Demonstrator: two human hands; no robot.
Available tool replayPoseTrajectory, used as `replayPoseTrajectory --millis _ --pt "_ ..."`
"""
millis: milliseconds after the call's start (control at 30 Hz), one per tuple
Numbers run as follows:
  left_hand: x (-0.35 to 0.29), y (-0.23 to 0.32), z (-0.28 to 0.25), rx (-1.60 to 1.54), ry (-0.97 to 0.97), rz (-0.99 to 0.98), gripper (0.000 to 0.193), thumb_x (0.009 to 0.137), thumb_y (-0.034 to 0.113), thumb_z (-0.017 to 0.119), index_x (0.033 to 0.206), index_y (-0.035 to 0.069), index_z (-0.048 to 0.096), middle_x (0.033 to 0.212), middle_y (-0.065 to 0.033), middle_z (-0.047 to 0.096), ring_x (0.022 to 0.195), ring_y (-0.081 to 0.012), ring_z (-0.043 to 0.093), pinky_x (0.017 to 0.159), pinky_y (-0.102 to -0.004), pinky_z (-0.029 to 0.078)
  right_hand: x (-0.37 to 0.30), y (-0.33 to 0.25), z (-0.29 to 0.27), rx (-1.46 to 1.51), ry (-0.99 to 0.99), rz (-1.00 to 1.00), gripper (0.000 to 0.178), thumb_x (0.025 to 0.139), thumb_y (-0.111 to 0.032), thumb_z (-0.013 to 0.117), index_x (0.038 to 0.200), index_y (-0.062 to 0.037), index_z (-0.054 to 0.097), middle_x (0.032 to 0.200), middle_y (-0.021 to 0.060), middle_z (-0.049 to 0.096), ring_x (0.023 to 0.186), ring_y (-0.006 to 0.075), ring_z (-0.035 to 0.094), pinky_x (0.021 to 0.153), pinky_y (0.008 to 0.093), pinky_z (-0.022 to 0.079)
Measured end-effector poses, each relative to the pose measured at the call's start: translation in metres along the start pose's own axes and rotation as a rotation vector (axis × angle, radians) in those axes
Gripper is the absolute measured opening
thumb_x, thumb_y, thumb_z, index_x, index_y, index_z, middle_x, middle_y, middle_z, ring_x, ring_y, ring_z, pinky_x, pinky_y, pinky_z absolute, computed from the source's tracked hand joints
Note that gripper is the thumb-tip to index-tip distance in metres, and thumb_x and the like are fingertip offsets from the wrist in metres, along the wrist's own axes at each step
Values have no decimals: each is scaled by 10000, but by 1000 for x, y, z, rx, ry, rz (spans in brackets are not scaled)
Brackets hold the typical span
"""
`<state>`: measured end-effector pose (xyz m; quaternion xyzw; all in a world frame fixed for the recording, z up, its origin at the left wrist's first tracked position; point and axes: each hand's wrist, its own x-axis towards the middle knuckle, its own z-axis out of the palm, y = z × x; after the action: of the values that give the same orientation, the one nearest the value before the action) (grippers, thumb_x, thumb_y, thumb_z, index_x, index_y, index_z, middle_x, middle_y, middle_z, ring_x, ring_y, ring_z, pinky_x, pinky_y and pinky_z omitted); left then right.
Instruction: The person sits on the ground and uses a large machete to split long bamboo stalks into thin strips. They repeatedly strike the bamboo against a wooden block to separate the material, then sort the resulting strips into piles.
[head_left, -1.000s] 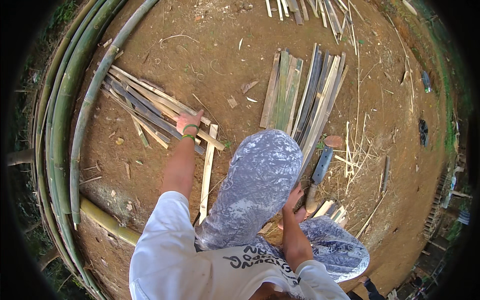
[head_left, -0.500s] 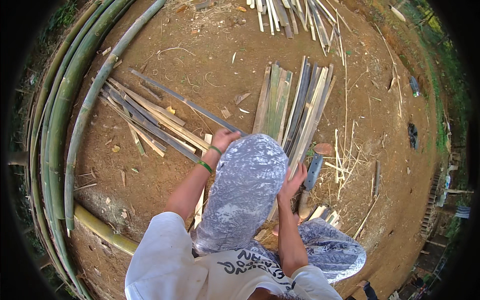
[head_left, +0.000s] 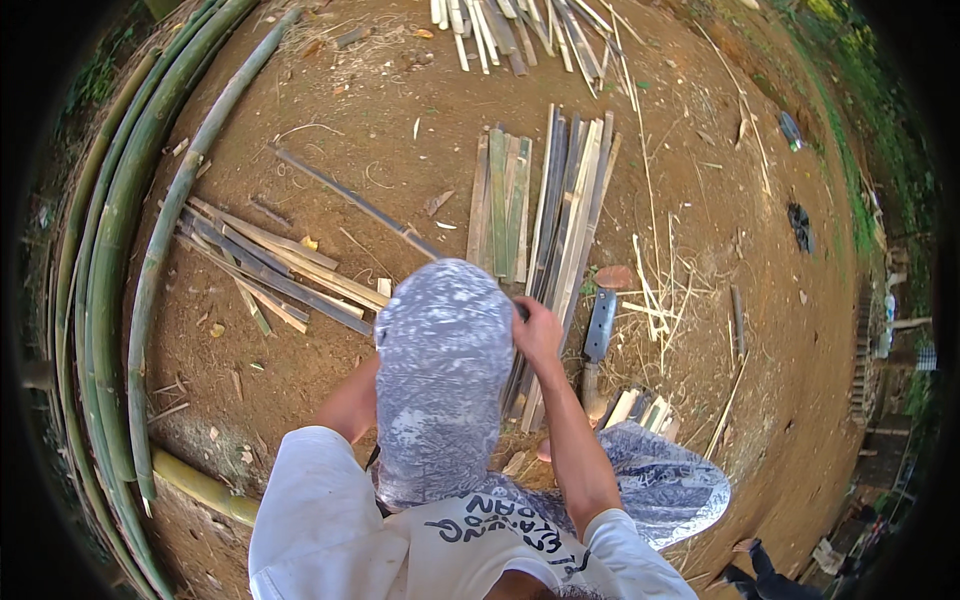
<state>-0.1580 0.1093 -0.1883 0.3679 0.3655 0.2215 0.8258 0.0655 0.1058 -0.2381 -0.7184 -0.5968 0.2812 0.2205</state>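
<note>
A long dark bamboo strip (head_left: pixel 355 205) slants from the far left toward my raised knee and passes out of sight behind it. Just right of the knee, my right hand (head_left: pixel 541 332) is closed on the strip's dark near end. My left forearm (head_left: pixel 350 402) runs up to the knee's left side, where the knee in patterned grey cloth (head_left: pixel 445 350) hides the hand. Beyond my right hand lies a bundle of split bamboo strips (head_left: pixel 580 205), with shorter, wider green and tan slats (head_left: pixel 505 205) to its left. A large blade with a wooden handle (head_left: pixel 600 325) lies on the ground right of my right forearm.
Long green bamboo poles (head_left: pixel 135 220) curve along the left. Another pile of strips (head_left: pixel 270 265) fans out at left, and pale strips (head_left: pixel 520 30) lie at the far end. Cut pieces (head_left: pixel 640 410) sit near my other leg. Another person's leg (head_left: pixel 765 572) shows at lower right.
My left hand has gone from the dark strip to behind the knee. My right hand has left the strip bundle and now grips the dark strip's end. The whole view has shifted slightly.
</note>
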Motion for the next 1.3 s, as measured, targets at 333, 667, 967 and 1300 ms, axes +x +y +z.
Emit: replayPoseTrajectory --millis 333,667,967,1300 --pt "36 30 -81 595 893 -100 470 1031 459 516 965 53 743 716 -83 651 751 -193 630 764 -415 498 -13 51 -42 233 266 167 340 931 -354 678 1072 -45 695 882 207 723 836 385 705 762 448 530" --pt "8 153 -159 1391 1115 534 775 884 360 744 1497 21 413 1272 -267 607 1220 -448 564 1021 -502 467 -30 47 -85 546 274 186 317 995 -349 618 1073 -54 706 681 64 630 590 147 554 570 330 463" --pt "-33 348 70 2506 431 1020 971 698 240 873 1526 114 381 1391 -227 534 1324 -361 482 1092 -480 414 -36 50 -304 541 -450 -28 405 1017 -425 581 1015 -54 743 539 -3 541 410 65 405 360 245 268" --pt "-97 227 39 1372 175 -373 300 986 304 667 876 28 708 577 58 476 493 -51 437 436 -240 310 -2 217 -245 532 494 337 606 978 -538 539 1205 3 689 1054 208 731 1036 303 687 955 438 514"
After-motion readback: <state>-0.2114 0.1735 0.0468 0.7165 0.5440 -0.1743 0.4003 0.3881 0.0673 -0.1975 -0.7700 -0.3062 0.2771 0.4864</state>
